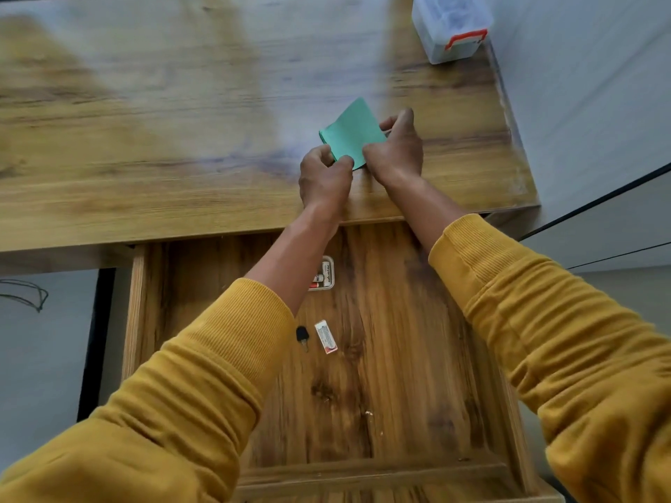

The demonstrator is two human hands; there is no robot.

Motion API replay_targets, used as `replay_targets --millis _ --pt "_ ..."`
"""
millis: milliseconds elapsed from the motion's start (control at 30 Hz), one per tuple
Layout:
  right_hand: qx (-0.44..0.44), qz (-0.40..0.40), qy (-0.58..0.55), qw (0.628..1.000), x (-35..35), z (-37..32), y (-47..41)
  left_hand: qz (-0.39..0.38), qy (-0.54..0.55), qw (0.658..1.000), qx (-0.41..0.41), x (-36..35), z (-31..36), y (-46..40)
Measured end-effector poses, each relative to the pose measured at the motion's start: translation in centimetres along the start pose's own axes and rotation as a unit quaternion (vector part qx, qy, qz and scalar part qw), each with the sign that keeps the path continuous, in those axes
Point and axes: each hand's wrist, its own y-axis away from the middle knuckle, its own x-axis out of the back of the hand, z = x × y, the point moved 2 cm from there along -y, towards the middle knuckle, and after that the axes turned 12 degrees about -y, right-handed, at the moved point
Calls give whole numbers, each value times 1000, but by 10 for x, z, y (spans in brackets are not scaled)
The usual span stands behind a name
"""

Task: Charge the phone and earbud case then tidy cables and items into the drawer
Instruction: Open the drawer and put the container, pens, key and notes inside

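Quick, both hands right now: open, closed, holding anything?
Left hand: fingers pinching the near edge of the green notepad.
Right hand: fingers gripping the same notepad on its right side.

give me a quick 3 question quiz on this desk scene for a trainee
1. True or false: both hands hold the green pad above the desk top.
2. Which item lies in the open drawer? A) a phone B) a small black key C) a mug
3. Fill in: the clear plastic box at the desk's far right corner has a ____ latch.

Key
1. True: the left hand and right hand each grip an edge of it.
2. B: the key lies beside a small white packet.
3. Red.
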Motion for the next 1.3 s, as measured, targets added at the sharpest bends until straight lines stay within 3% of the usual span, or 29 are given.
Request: replay_targets --millis 133,233,333,533,733,900,1033,1167,1300 --pt "-52 23 -173 983 10 -2 16 27 20 999 0 7 -10 4" --pt "-58 -32 -268 961 25 -8 40 129 26 991 20 20 -15 16" --pt "-31 -95 -291 951 38 -6 72 137 77 988 11 34 -22 28" --pt "-12 -87 -248 965 47 21 131 50 46 995 -76 57 -54 72" --pt "-59 -39 -219 973 45 70 193 8 -54 996 -77 67 -117 113" --pt "-70 -36 -148 986 36 101 218 -27 -88 995 -47 62 -152 129" --pt "-60 -55 -28 996 30 121 223 -47 -121 992 0 47 -168 123" --pt "-53 -58 87 993 23 142 219 -71 -186 980 12 23 -182 112" --pt "-58 -73 135 986 20 155 213 -75 -236 969 21 9 -192 103"
